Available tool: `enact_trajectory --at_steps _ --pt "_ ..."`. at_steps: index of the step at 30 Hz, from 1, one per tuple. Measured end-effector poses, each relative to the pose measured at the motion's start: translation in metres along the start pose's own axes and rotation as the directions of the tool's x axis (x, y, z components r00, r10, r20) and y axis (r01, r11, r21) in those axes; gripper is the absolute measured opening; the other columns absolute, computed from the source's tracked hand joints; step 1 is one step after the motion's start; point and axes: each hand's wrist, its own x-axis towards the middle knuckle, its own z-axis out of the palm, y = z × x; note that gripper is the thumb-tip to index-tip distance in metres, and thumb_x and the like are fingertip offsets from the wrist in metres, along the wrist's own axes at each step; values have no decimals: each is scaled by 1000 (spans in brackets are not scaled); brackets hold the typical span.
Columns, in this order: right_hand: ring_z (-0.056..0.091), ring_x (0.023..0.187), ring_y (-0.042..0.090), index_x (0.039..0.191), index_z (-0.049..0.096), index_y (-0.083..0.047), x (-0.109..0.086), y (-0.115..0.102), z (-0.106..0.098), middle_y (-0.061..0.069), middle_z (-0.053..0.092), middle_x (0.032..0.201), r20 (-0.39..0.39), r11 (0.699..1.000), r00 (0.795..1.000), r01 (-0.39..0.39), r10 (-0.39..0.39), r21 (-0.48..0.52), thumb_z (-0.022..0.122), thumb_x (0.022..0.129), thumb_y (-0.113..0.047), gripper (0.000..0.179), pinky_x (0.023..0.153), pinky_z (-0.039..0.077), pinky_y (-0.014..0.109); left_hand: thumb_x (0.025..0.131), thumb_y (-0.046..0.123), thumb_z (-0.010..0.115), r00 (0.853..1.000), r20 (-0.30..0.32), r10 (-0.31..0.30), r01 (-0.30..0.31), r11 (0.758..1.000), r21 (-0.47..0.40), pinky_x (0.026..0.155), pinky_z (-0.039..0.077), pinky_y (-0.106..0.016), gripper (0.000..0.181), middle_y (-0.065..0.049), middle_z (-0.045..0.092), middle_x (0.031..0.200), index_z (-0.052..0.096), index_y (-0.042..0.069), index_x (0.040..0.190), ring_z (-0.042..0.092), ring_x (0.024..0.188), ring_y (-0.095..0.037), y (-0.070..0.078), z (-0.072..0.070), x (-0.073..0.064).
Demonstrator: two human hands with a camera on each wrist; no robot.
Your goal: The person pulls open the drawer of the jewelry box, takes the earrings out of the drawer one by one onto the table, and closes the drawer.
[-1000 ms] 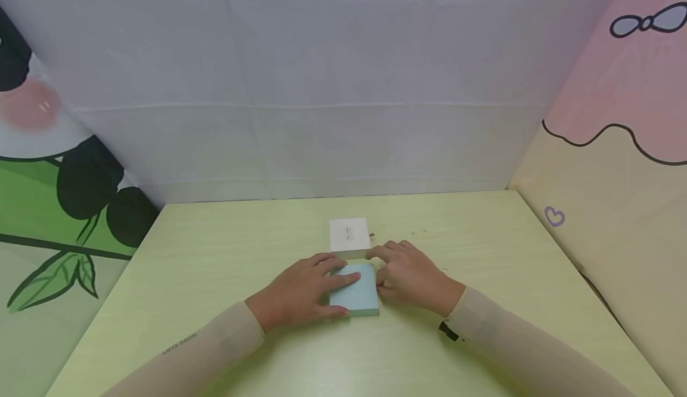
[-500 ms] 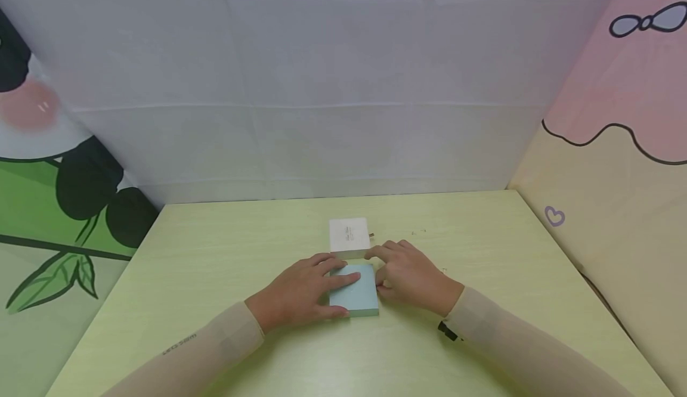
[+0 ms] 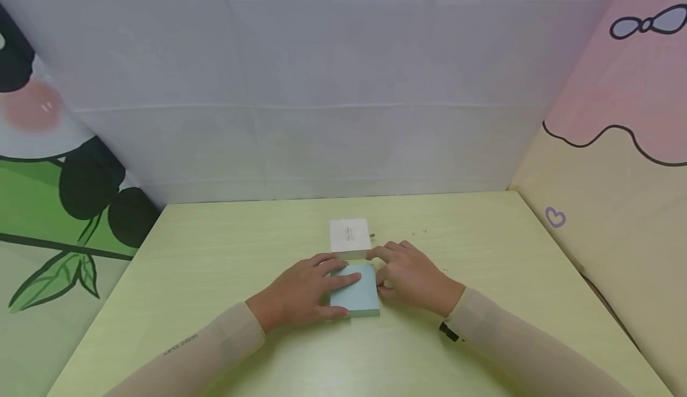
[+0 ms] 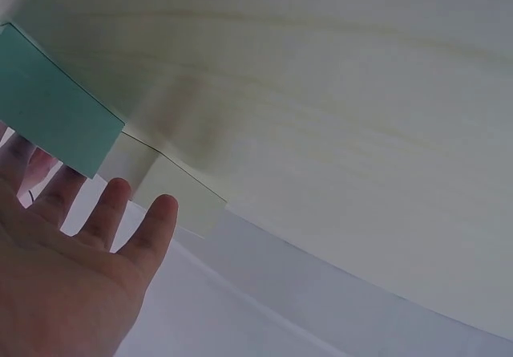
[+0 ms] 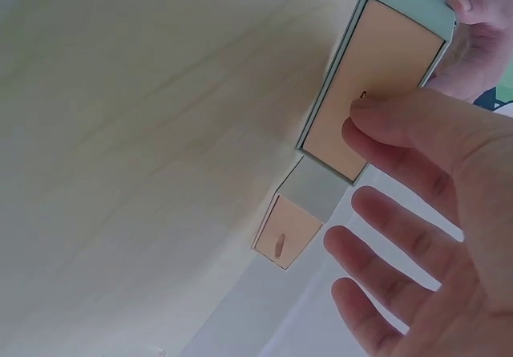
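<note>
A flat pale blue box (image 3: 358, 297) lies on the light green table (image 3: 214, 266), and a smaller white box (image 3: 350, 235) lies just behind it. My left hand (image 3: 334, 292) holds the blue box, fingers across its top and thumb against its near edge. My right hand (image 3: 383, 273) sits against the box's right side. In the right wrist view the blue box (image 5: 377, 84) shows a peach drawer end, and my right thumb touches it at a small pull tab while the other fingers (image 5: 385, 212) spread free. The white box (image 5: 290, 222) also shows a peach end with a tab.
Fabric walls close in the table: white cloth at the back, a green leaf print (image 3: 48, 224) on the left, and a pink and cream panel (image 3: 617, 164) on the right. A few tiny specks (image 3: 418, 232) lie behind my right hand.
</note>
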Motion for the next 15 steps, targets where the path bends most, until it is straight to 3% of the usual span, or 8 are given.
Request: enact_trajectory --at_steps 15 --pt "76 125 23 92 95 -27 -4 5 4 -1 83 142 -17 1000 1000 -8 8 -11 98 98 -26 7 97 62 38 109 68 77 999 -6 -35 35 997 -72 129 59 -58 76 -3 60 179 56 40 177 54 169 -33 3 3 0"
